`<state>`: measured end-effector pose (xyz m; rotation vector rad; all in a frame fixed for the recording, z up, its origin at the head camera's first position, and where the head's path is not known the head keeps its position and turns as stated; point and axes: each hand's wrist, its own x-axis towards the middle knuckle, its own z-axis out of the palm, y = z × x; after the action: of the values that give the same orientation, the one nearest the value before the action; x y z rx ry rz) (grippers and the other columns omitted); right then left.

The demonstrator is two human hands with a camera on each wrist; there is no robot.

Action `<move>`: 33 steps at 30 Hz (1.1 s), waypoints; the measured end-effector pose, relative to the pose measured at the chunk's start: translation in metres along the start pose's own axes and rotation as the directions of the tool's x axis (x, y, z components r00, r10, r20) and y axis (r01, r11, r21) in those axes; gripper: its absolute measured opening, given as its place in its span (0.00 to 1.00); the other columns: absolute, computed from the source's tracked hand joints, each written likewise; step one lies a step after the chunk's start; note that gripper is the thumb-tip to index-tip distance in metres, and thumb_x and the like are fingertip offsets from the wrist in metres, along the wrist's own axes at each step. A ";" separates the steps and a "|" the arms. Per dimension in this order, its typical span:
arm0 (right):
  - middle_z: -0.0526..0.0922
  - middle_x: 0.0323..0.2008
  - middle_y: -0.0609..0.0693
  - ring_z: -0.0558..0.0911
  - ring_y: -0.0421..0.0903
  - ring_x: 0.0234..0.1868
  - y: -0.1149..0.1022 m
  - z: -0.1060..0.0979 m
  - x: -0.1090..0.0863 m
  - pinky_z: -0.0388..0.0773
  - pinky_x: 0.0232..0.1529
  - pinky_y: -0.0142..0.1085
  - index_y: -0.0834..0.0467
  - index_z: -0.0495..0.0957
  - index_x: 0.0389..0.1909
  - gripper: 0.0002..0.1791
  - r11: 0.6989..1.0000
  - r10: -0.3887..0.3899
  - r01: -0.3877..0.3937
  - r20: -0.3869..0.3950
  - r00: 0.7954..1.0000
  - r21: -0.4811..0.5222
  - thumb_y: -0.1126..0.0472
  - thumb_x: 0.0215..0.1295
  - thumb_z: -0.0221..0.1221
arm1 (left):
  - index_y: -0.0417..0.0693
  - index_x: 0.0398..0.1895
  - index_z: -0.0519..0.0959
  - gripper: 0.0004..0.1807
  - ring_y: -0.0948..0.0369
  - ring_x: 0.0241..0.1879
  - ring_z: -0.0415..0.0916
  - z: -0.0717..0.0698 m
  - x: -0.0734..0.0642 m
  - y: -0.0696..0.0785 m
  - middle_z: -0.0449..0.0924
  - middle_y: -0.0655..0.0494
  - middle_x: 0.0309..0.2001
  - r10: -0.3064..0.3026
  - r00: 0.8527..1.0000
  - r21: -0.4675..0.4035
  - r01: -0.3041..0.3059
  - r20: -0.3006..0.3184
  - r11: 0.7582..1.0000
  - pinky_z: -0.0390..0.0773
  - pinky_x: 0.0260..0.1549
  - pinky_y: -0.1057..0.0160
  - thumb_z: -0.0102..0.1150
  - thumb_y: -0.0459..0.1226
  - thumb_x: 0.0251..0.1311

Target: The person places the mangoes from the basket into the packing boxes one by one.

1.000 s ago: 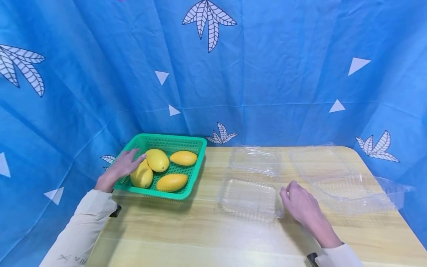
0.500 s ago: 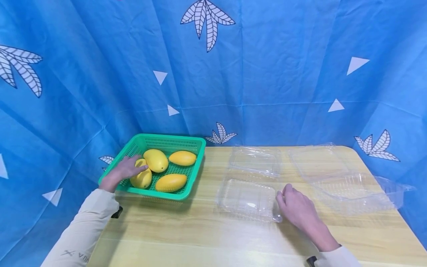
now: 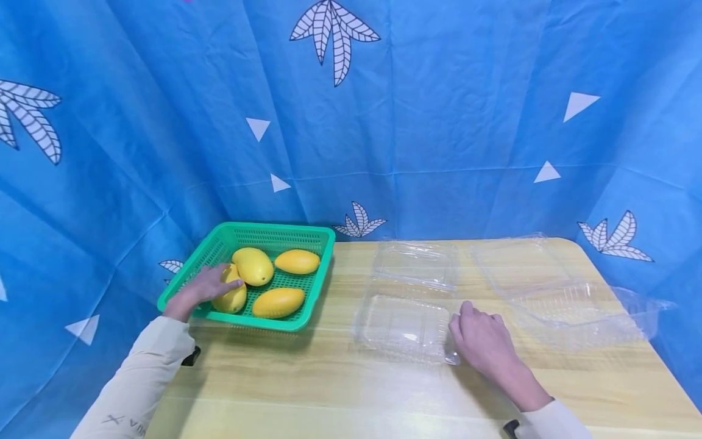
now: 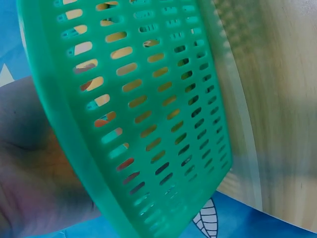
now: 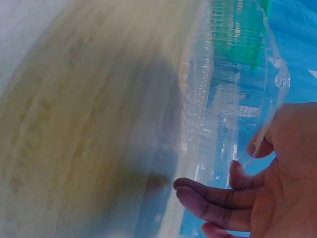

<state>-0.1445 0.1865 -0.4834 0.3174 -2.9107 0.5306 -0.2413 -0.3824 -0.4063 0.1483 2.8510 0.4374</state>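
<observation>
A green plastic basket [image 3: 320,274] on the left of the table holds several yellow to orange mangoes. My left hand [image 3: 202,286] reaches over its left rim and grips the leftmost mango [image 3: 230,299], thumb on top and fingers at the far side. In the left wrist view, the basket wall [image 4: 148,109] hides the fingers. My right hand [image 3: 485,341] is at the right edge of an opened clear plastic clamshell container [image 3: 406,326]. The right wrist view shows thumb and forefinger pinching the container's rim [image 5: 282,79], the other fingers loosely bent below.
A second opened clear container [image 3: 581,317] lies at the right, partly over the table edge. Three more mangoes, including a yellow one [image 3: 253,266], lie in the basket. A blue patterned curtain [image 3: 450,122] hangs behind the wooden table [image 3: 307,384].
My left hand has lowered into the basket and closed round the leftmost mango. My right hand has moved slightly left onto the container's edge, and that corner has shifted a little.
</observation>
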 end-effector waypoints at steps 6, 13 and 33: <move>0.62 0.18 0.47 0.63 0.45 0.20 0.002 0.003 0.003 0.65 0.26 0.40 0.56 0.63 0.26 0.14 0.998 -0.063 0.062 -0.050 0.997 -0.023 0.62 0.76 0.48 | 0.17 0.72 0.52 0.47 0.20 0.69 0.45 0.002 -0.001 0.000 0.53 0.15 0.69 -0.011 0.999 0.000 0.011 0.049 1.000 0.52 0.65 0.24 0.57 0.50 0.73; 0.61 0.17 0.47 0.62 0.46 0.19 0.007 0.006 0.013 0.64 0.27 0.40 0.55 0.61 0.25 0.15 0.991 -0.116 0.110 -0.076 0.990 -0.078 0.62 0.74 0.50 | 0.15 0.71 0.49 0.48 0.21 0.68 0.48 0.000 0.000 0.006 0.50 0.13 0.69 -0.068 0.992 -0.007 0.069 0.106 0.998 0.61 0.63 0.28 0.57 0.49 0.72; 0.65 0.22 0.47 0.66 0.46 0.25 0.023 0.000 0.038 0.65 0.30 0.40 0.56 0.66 0.31 0.10 0.994 -0.107 0.108 0.046 0.993 -0.023 0.60 0.76 0.47 | 0.19 0.75 0.37 0.52 0.22 0.72 0.33 0.003 0.009 0.013 0.34 0.14 0.72 -0.168 0.977 -0.114 0.184 0.134 0.976 0.52 0.65 0.25 0.57 0.48 0.72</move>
<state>-0.1864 0.2009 -0.4833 0.4856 -2.9194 0.4750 -0.2488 -0.3682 -0.4073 -0.0974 2.6759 0.5485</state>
